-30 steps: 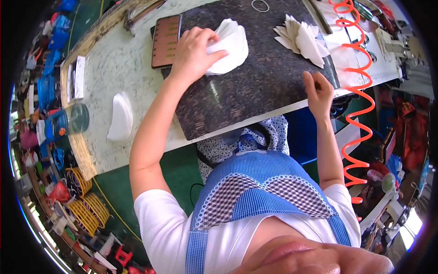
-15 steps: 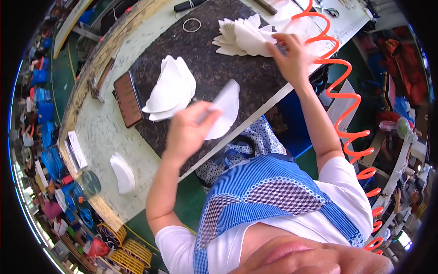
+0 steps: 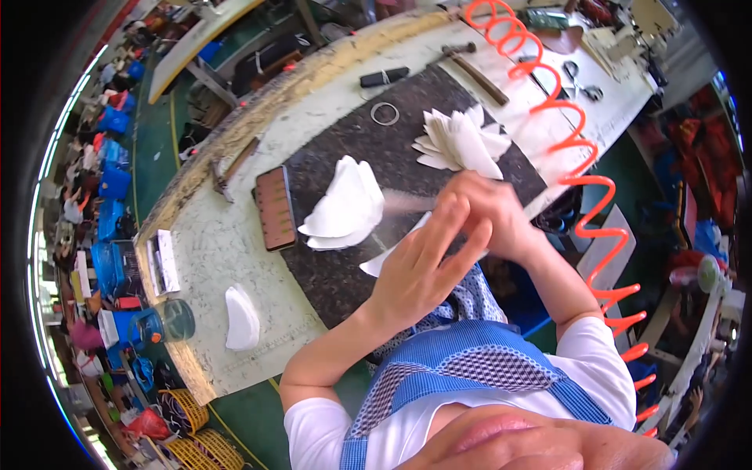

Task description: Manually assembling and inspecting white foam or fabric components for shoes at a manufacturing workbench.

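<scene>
Over the near edge of the dark mat (image 3: 329,291), my two hands have come together. My left hand (image 3: 419,270) has its fingers stretched out and its thumb apart. A thin white curved piece (image 3: 377,265) shows from beneath it, most of it covered. My right hand (image 3: 501,215) is blurred and meets the left fingers; its own fingertips are partly hidden. Beyond it lies a fanned pile of white pieces (image 3: 458,141). A neater stack of white curved pieces (image 3: 345,205) rests on the mat to the left.
A phone (image 3: 274,207) lies left of that stack. Another small white stack (image 3: 243,317) sits at the table's left. Farther off are a ring (image 3: 385,114), a hammer (image 3: 478,74) and scissors (image 3: 583,82). An orange coiled hose (image 3: 595,184) hangs along the right.
My right hand has left the fanned pile and come inward to meet my left hand. The left has moved right with the white piece. The whole view has shifted.
</scene>
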Action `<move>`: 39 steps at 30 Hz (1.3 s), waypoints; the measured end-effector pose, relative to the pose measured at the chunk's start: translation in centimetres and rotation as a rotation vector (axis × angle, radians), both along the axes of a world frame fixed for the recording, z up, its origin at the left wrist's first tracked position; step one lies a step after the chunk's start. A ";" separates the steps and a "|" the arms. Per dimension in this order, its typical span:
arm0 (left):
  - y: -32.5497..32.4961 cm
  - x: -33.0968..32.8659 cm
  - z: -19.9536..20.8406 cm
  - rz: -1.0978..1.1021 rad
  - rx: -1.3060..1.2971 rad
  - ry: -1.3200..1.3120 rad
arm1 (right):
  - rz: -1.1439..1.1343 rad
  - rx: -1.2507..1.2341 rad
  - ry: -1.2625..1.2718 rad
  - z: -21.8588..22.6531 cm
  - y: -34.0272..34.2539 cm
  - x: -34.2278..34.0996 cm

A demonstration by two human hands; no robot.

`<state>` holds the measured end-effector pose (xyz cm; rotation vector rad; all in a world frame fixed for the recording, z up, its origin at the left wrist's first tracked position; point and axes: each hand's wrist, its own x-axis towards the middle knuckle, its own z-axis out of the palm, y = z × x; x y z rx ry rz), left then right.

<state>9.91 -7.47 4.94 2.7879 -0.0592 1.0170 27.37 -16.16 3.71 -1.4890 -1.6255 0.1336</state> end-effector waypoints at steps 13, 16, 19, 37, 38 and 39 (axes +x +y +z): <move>3.2 -3.0 -0.3 -0.006 -0.943 0.400 | 0.216 -0.531 0.912 1.0 -0.5 -1.8; 3.4 -4.0 -0.2 -0.260 -1.343 0.544 | 0.316 -0.617 0.887 2.1 -0.9 -2.0; 3.3 -4.7 -0.6 -0.380 -1.578 0.588 | 0.555 -0.787 0.872 2.7 -1.1 -2.2; 0.3 -2.9 -2.1 -0.172 -0.082 0.006 | 0.168 -0.300 1.175 -3.5 -0.2 -6.2; -1.5 -2.7 -2.7 -0.226 -0.113 0.030 | 0.099 -0.316 1.285 -4.5 0.5 -6.5; -2.9 -2.5 -3.2 -0.389 -0.085 0.045 | -0.027 -0.285 1.327 -4.4 1.0 -6.7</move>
